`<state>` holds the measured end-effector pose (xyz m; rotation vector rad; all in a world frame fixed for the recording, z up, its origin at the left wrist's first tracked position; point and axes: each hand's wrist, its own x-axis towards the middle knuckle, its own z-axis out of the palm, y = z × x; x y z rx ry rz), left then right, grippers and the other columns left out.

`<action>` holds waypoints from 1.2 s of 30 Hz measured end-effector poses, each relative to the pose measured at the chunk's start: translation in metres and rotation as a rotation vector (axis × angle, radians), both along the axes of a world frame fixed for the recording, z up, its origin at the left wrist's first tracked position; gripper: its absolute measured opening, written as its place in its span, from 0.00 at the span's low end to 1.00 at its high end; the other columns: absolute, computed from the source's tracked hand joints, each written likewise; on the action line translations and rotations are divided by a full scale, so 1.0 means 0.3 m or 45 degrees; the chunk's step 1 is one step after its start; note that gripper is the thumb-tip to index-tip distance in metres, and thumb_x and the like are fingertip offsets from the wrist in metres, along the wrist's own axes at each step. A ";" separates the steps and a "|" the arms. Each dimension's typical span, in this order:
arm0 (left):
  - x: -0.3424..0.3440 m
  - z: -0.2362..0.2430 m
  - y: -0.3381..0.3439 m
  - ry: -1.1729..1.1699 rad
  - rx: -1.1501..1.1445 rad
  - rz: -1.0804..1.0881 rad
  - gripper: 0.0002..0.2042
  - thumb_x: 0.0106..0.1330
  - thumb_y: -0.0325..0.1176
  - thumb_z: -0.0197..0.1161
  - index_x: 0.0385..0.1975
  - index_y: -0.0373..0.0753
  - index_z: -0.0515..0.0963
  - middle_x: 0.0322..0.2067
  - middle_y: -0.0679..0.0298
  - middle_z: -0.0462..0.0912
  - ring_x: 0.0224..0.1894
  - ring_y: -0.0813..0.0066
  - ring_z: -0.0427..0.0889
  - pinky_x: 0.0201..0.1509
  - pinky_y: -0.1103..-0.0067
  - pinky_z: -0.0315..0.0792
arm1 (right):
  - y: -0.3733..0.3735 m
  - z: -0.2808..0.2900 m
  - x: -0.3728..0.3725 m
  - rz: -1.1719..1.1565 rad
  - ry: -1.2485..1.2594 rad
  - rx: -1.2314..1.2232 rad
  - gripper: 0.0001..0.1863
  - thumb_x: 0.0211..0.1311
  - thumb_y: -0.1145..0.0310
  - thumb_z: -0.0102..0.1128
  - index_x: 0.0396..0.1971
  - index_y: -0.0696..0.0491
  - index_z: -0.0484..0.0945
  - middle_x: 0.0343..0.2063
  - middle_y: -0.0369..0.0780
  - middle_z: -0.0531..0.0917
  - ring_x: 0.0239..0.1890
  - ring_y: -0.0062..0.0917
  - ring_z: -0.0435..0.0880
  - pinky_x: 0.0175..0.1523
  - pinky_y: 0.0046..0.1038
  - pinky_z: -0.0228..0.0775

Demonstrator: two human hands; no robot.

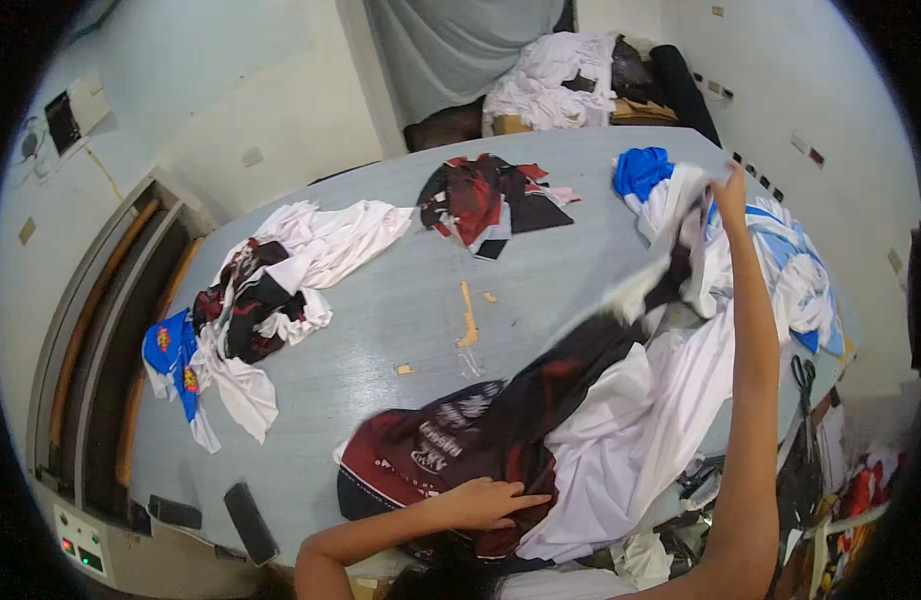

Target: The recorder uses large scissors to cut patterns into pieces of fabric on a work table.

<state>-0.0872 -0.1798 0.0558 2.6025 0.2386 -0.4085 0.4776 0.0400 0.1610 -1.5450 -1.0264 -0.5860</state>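
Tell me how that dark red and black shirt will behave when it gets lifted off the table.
Probably floppy: the dark red and black shirt sags in a long drape between the raised right hand and the left hand pressing it flat. Likely light, since one hand lifts it high. It may slide easily on the smooth table.

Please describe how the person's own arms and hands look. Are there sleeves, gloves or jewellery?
Both forearms are bare up to the picture's lower edge; no sleeves show. The left hand and right hand wear no gloves. No ring, watch or bracelet is visible.
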 end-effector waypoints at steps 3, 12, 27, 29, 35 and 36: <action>0.066 -0.019 0.057 -0.266 -0.248 -0.066 0.28 0.60 0.45 0.53 0.60 0.49 0.57 0.41 0.55 0.69 0.40 0.58 0.74 0.41 0.68 0.70 | -0.044 0.058 -0.118 0.027 -0.381 0.110 0.29 0.39 0.71 0.64 0.46 0.57 0.67 0.45 0.49 0.70 0.49 0.40 0.69 0.56 0.33 0.58; 0.143 -0.206 0.382 -0.631 0.429 0.856 0.23 0.63 0.47 0.48 0.56 0.45 0.64 0.58 0.54 0.62 0.61 0.56 0.59 0.61 0.59 0.51 | -0.367 -0.347 -0.613 0.590 -0.228 -1.161 0.24 0.46 0.60 0.62 0.45 0.52 0.72 0.52 0.51 0.66 0.54 0.44 0.65 0.56 0.39 0.59; -0.101 -0.177 0.663 -0.490 1.012 1.418 0.25 0.58 0.42 0.55 0.53 0.35 0.66 0.56 0.46 0.61 0.60 0.48 0.57 0.58 0.52 0.51 | -1.014 -0.336 -0.771 0.071 -0.087 -1.343 0.23 0.55 0.63 0.55 0.50 0.58 0.68 0.54 0.51 0.66 0.59 0.44 0.60 0.62 0.40 0.51; 0.013 -0.135 0.560 -0.971 0.865 0.934 0.22 0.49 0.36 0.61 0.45 0.33 0.70 0.51 0.50 0.66 0.55 0.52 0.62 0.52 0.57 0.59 | -1.018 -0.355 -0.859 0.279 0.021 -1.070 0.22 0.56 0.68 0.53 0.51 0.58 0.67 0.55 0.51 0.66 0.60 0.44 0.60 0.63 0.39 0.49; 0.116 -0.167 -0.024 -0.684 0.226 -0.235 0.30 0.58 0.51 0.50 0.58 0.41 0.58 0.61 0.54 0.55 0.65 0.59 0.51 0.65 0.59 0.44 | -0.890 -0.495 -1.043 0.583 -0.376 -1.134 0.29 0.58 0.56 0.50 0.59 0.48 0.59 0.61 0.45 0.57 0.63 0.45 0.52 0.63 0.48 0.43; 0.096 -0.178 -0.079 -0.572 0.147 -0.294 0.31 0.60 0.54 0.47 0.60 0.41 0.56 0.62 0.54 0.53 0.65 0.59 0.49 0.66 0.60 0.41 | -0.872 -0.514 -1.038 0.517 -0.584 -1.334 0.29 0.58 0.53 0.48 0.59 0.46 0.60 0.62 0.44 0.56 0.63 0.44 0.52 0.63 0.49 0.43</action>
